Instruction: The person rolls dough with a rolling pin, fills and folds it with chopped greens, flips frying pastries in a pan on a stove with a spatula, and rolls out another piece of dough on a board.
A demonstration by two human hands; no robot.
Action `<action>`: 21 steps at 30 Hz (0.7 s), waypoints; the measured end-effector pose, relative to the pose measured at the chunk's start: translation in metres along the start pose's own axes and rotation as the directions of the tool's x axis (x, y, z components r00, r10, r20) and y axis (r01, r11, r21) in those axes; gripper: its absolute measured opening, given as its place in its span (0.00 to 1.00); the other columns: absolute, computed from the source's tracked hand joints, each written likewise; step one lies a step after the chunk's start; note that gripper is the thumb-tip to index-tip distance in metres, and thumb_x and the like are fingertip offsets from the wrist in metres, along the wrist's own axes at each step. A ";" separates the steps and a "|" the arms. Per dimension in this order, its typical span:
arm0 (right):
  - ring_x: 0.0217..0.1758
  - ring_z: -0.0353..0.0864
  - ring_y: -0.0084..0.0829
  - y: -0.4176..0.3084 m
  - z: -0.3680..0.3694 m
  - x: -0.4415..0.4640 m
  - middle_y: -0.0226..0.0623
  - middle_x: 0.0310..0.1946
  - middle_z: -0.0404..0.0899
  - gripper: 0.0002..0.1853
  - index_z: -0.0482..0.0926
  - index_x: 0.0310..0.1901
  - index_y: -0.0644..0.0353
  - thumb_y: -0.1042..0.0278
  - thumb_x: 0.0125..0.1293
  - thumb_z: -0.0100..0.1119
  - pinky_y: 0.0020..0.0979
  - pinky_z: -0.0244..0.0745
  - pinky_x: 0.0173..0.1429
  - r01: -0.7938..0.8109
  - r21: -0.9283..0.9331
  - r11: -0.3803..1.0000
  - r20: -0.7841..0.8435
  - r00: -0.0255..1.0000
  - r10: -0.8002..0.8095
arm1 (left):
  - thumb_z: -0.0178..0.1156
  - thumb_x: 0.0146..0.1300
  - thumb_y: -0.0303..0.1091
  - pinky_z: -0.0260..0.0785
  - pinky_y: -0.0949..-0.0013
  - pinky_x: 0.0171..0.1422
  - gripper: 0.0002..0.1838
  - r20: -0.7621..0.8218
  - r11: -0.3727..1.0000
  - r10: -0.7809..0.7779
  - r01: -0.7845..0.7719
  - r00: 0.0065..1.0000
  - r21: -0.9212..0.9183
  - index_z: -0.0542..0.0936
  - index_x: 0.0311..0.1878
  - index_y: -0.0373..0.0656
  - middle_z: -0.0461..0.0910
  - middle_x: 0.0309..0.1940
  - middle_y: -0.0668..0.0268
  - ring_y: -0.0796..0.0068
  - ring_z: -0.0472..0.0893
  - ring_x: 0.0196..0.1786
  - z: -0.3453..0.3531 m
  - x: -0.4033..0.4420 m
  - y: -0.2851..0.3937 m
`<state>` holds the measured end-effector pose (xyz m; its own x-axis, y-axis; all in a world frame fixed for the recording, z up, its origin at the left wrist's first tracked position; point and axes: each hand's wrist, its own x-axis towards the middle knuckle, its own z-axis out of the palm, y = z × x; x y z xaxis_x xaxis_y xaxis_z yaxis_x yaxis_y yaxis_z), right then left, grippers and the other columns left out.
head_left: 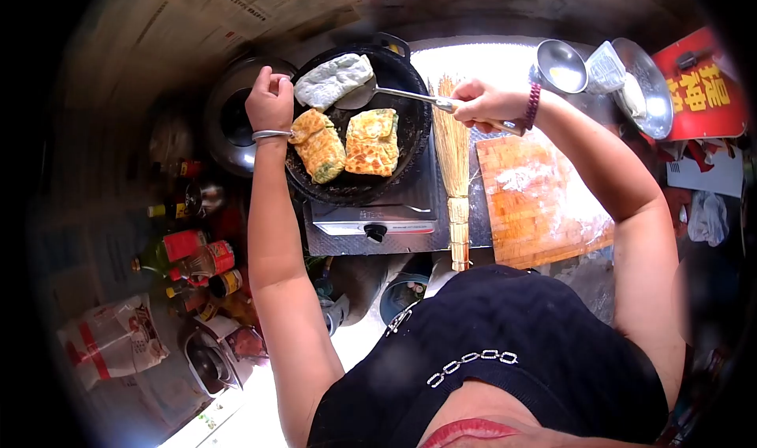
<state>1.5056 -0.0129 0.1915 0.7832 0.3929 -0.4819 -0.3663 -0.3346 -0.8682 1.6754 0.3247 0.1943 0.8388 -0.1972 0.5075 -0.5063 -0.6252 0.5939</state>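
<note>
My right hand (481, 105) is wrapped round the handle of a metal spatula (410, 95). The spatula's blade lies against the lower right edge of a pale, floury folded flatbread (331, 81) in the black pan (410, 152). My left hand (270, 100) is beside the pan's left rim, near the pale bread's left end, with its fingers curled; what they hold, if anything, is hidden. Lower in the pan lie two browned folded flatbreads, one at the left (322, 150) and one at the right (372, 142).
Under the pan is a gas stove (371, 218). A straw brush (456, 172) stands between it and a floured wooden board (528, 200). Metal bowls (561, 66) are at the back right, sauce bottles (209, 260) at the left, and a round lid (225, 144) left of the pan.
</note>
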 end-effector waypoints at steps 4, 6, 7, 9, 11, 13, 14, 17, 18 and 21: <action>0.19 0.78 0.19 0.012 0.008 -0.010 0.31 0.21 0.78 0.09 0.79 0.33 0.64 0.66 0.63 0.59 0.23 0.74 0.23 0.041 0.074 0.996 -0.026 0.999 -0.039 | 0.57 0.59 0.30 0.76 0.67 0.42 0.10 0.162 1.000 0.014 -0.017 0.987 0.021 0.80 0.42 0.36 0.85 0.32 0.57 0.64 0.85 0.34 0.000 -0.020 -0.012; 0.18 0.76 0.18 0.014 0.014 -0.014 0.31 0.23 0.77 0.11 0.77 0.42 0.65 0.66 0.66 0.58 0.21 0.72 0.21 0.030 0.071 0.997 -0.037 0.999 -0.028 | 0.56 0.59 0.30 0.74 0.62 0.54 0.14 0.303 0.998 -0.040 0.024 0.952 0.057 0.80 0.46 0.37 0.83 0.45 0.52 0.58 0.83 0.47 0.015 -0.031 -0.004; 0.18 0.76 0.18 0.009 0.018 -0.018 0.31 0.23 0.77 0.11 0.77 0.43 0.66 0.67 0.66 0.58 0.21 0.73 0.21 0.008 0.045 0.999 -0.065 0.998 -0.005 | 0.56 0.59 0.32 0.72 0.61 0.58 0.16 0.295 0.999 0.001 -0.013 0.956 0.039 0.79 0.49 0.36 0.82 0.47 0.51 0.56 0.82 0.51 0.026 -0.035 -0.005; 0.19 0.77 0.19 0.007 0.023 -0.020 0.32 0.23 0.78 0.11 0.78 0.43 0.67 0.67 0.65 0.58 0.22 0.74 0.22 0.000 0.027 1.000 -0.100 0.995 0.003 | 0.55 0.59 0.34 0.67 0.60 0.67 0.22 0.282 0.999 0.015 -0.025 0.959 0.035 0.77 0.54 0.32 0.79 0.54 0.49 0.53 0.78 0.58 0.054 -0.039 -0.008; 0.20 0.80 0.20 0.013 0.024 -0.019 0.32 0.23 0.79 0.12 0.79 0.42 0.67 0.66 0.64 0.57 0.23 0.76 0.24 0.029 0.040 0.999 -0.114 0.993 -0.024 | 0.54 0.62 0.39 0.57 0.61 0.75 0.30 0.332 0.994 -0.094 0.066 0.939 0.093 0.69 0.63 0.27 0.70 0.63 0.43 0.49 0.69 0.68 0.079 -0.038 -0.005; 0.19 0.78 0.20 0.004 0.028 -0.025 0.32 0.24 0.77 0.11 0.77 0.44 0.69 0.69 0.65 0.57 0.22 0.75 0.23 0.029 -0.020 0.999 -0.134 0.990 -0.031 | 0.55 0.63 0.50 0.48 0.59 0.79 0.40 0.316 0.966 -0.251 0.216 0.915 0.141 0.62 0.67 0.25 0.57 0.71 0.39 0.46 0.56 0.75 0.101 -0.037 0.010; 0.19 0.77 0.20 -0.001 0.031 -0.028 0.32 0.24 0.77 0.11 0.76 0.46 0.69 0.70 0.66 0.57 0.22 0.75 0.23 0.029 -0.051 0.998 -0.141 0.989 -0.036 | 0.55 0.63 0.54 0.44 0.58 0.80 0.43 0.274 0.944 -0.318 0.277 0.908 0.178 0.60 0.68 0.25 0.53 0.72 0.38 0.46 0.53 0.77 0.110 -0.040 0.019; 0.19 0.77 0.19 -0.024 0.037 -0.044 0.33 0.24 0.77 0.12 0.76 0.47 0.72 0.73 0.65 0.56 0.22 0.75 0.23 0.039 -0.165 0.986 -0.195 0.978 -0.071 | 0.52 0.63 0.64 0.39 0.51 0.80 0.50 0.188 0.910 -0.414 0.395 0.891 0.127 0.53 0.69 0.26 0.47 0.73 0.33 0.37 0.47 0.77 0.130 -0.039 0.034; 0.20 0.77 0.19 -0.031 0.039 -0.050 0.33 0.24 0.77 0.13 0.76 0.47 0.72 0.73 0.65 0.56 0.22 0.75 0.23 0.041 -0.210 0.977 -0.218 0.972 -0.088 | 0.51 0.63 0.67 0.38 0.50 0.80 0.50 0.099 0.920 -0.391 0.384 0.915 0.079 0.56 0.66 0.23 0.49 0.71 0.30 0.38 0.48 0.76 0.136 -0.038 0.038; 0.19 0.77 0.20 -0.043 0.040 -0.062 0.33 0.22 0.75 0.13 0.76 0.46 0.75 0.76 0.63 0.55 0.22 0.75 0.23 0.056 -0.294 0.954 -0.254 0.958 -0.134 | 0.49 0.66 0.66 0.45 0.50 0.75 0.42 -0.071 0.939 -0.337 0.330 0.939 -0.092 0.59 0.56 0.27 0.62 0.61 0.33 0.37 0.58 0.69 0.147 -0.030 0.047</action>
<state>1.4530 0.0113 0.2540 0.9271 0.2035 -0.3148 -0.1581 -0.5492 -0.8206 1.6560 0.1901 0.1152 0.9439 0.0795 0.3206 -0.2168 -0.5831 0.7829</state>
